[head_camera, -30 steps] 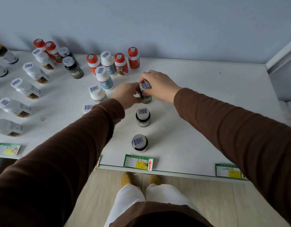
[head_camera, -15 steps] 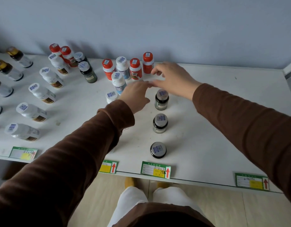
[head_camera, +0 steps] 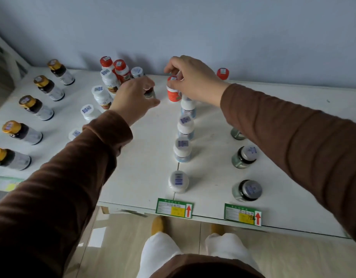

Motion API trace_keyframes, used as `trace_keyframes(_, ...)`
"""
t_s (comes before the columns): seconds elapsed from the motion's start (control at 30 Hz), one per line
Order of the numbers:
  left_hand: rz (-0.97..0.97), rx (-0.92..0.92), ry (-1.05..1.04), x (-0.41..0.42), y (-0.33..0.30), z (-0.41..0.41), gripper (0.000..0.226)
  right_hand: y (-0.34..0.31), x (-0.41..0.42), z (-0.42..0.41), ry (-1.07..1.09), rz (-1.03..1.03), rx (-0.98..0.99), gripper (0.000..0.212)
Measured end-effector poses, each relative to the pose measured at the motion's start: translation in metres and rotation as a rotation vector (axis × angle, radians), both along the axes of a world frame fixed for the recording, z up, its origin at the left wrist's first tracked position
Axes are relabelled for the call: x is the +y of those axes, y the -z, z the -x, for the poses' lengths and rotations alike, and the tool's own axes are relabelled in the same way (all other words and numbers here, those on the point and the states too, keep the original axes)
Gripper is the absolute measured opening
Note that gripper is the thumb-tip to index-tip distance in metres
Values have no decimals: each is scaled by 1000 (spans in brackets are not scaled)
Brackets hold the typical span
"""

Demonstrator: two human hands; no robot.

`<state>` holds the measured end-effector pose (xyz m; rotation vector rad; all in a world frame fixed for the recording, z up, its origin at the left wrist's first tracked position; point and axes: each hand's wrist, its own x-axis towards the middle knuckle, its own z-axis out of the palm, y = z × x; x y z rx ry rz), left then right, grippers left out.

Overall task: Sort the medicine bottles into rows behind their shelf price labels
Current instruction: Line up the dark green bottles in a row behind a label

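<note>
- While we look down over a white shelf [head_camera: 223, 177], our right hand [head_camera: 190, 78] reaches to the far side and pinches a red-capped bottle [head_camera: 173, 91] by its cap; the bottle stands at the far end of the middle row.
- Our left hand [head_camera: 134, 97] is at the far side too, just left of that bottle, with its fingers curled round a dark bottle [head_camera: 150, 93] that shows only in part.
- Behind the left green price label [head_camera: 174, 208] on the near edge, four white bottles run away from us: the nearest white bottle [head_camera: 178, 181] stands alone, and the other three [head_camera: 183, 149] stand close, one behind another.
- Behind the right green price label [head_camera: 242, 214] stand grey-capped glass jars [head_camera: 247, 190], one behind another; our right sleeve [head_camera: 293, 141] hides most of the farthest one.
- On the far left, five brown bottles with gold caps [head_camera: 26, 103] stand in a line from near to far.
- Between that line and our left arm stand white bottles with barcode stickers [head_camera: 100, 94]; behind them, by the wall, is a cluster with red caps [head_camera: 119, 66].
- One more red cap [head_camera: 222, 73] shows against the wall, beyond our right wrist.
- Below the shelf edge we see white trousers [head_camera: 159, 251] and yellow shoes [head_camera: 158, 224] on a pale floor.
</note>
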<state>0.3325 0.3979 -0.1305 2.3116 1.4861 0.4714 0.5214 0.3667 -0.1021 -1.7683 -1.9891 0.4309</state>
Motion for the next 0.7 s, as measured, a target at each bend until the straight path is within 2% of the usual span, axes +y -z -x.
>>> trace_keyframes(0.23,134,-8,-41,54,36,54,47,22,47,54,60,107,-105,39)
trace_keyframes(0.37,209,5,-59,77,59,53,52,35,68,72,85,157,-171,45)
trace_keyframes(0.5,320,-79,-69,90,79,42,56,48,84,82,54,214,-263,49)
trace_keyframes(0.7,331,-80,-60,101,97,31,44,66,96,90,35,214,-321,52)
